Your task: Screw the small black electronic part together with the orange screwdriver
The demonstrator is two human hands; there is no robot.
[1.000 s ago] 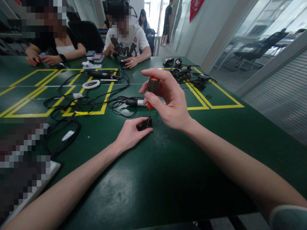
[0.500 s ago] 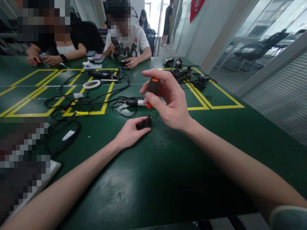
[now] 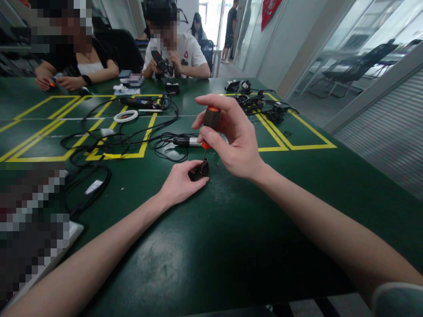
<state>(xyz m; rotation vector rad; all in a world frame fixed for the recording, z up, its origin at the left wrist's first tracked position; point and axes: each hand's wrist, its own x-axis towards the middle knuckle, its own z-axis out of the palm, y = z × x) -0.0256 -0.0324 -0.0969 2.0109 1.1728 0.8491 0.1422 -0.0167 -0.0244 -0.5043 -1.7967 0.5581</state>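
My right hand is closed around the dark and orange handle of a screwdriver. Its thin shaft points down, and the tip meets a small black part. My left hand grips that part between thumb and fingers, low against the green table. The part's exact kind I cannot make out; a short raised piece stands on its right end. Several tiny screws lie just right of it. Behind the hands rests a black and silver cylindrical tool with a coiled cord.
Black cables spread over the left half, around a white ring of tape. Black parts with wires lie at the back right. Yellow tape marks rectangles. Two people sit across the table, one holding a black device.
The person opposite in white has lifted a hand off the small black box on the table. My hands and the screwdriver stay nearly where they were.
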